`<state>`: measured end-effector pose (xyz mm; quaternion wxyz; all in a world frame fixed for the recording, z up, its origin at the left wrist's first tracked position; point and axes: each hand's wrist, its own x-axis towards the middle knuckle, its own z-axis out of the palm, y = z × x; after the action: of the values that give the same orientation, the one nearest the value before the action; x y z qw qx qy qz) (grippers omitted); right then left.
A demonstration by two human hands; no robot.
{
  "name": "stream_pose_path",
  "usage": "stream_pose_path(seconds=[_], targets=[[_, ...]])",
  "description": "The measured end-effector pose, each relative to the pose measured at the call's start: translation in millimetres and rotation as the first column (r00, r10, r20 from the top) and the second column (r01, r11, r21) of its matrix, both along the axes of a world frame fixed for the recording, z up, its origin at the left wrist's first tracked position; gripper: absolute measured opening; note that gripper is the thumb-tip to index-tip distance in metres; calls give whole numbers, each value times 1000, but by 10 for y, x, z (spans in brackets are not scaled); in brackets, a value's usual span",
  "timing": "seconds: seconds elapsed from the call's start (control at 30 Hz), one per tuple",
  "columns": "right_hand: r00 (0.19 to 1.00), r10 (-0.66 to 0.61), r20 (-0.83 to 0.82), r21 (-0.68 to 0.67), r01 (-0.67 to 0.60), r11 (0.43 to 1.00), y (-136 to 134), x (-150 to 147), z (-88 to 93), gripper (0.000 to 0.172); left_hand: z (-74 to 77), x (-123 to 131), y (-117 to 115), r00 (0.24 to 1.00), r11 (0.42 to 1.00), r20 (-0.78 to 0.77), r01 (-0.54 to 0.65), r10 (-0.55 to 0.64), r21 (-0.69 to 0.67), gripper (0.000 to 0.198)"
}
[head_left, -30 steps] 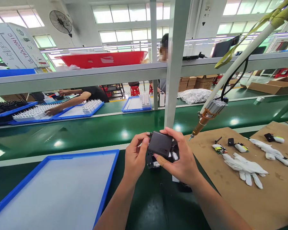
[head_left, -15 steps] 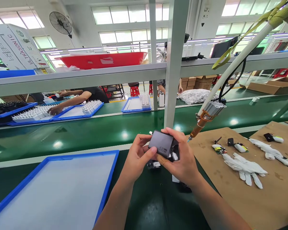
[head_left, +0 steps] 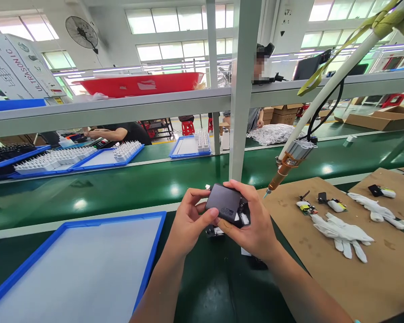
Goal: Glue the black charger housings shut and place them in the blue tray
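Between both hands, above the dark green bench, is a dark grey charger housing [head_left: 224, 202] marked with what looks like "65". My left hand [head_left: 191, 220] is closed on its left end, thumb pressed on the front face. Closed round the right end is my right hand [head_left: 256, 220], index finger along the top and thumb below. Black and white inner parts [head_left: 243, 214] show at the housing's right end, partly covered by my fingers. Small black and white parts [head_left: 215, 231] lie on the bench beneath my hands.
At left lies a blue-rimmed white tray [head_left: 160, 233]. A dispensing nozzle [head_left: 272, 185] on a slanted pole hangs right of my hands. Brown cardboard [head_left: 340, 251] carries white gloves [head_left: 343, 231] and several circuit assemblies [head_left: 336, 204]. A metal post [head_left: 237, 134] rises ahead; co-workers sit beyond the green conveyor [head_left: 138, 179].
The housing has turned slightly, showing more of the inner parts at its right end. Both hands keep hold of it. Across the conveyor, a co-worker's hand has drawn back from the white parts.
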<state>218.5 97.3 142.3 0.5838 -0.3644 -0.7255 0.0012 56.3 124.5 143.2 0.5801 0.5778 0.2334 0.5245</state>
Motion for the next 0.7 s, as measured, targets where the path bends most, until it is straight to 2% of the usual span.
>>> stream_pose_path(seconds=[0.27,0.7], targets=[[999,-24,39,45,23,999,0,-5,-5,67,-1,-18,-1,996,994,-25,-79,80,71,31],[999,-20,35,30,19,999,-17,-4,19,65,10,-13,-9,999,999,-32,-44,44,14,29]])
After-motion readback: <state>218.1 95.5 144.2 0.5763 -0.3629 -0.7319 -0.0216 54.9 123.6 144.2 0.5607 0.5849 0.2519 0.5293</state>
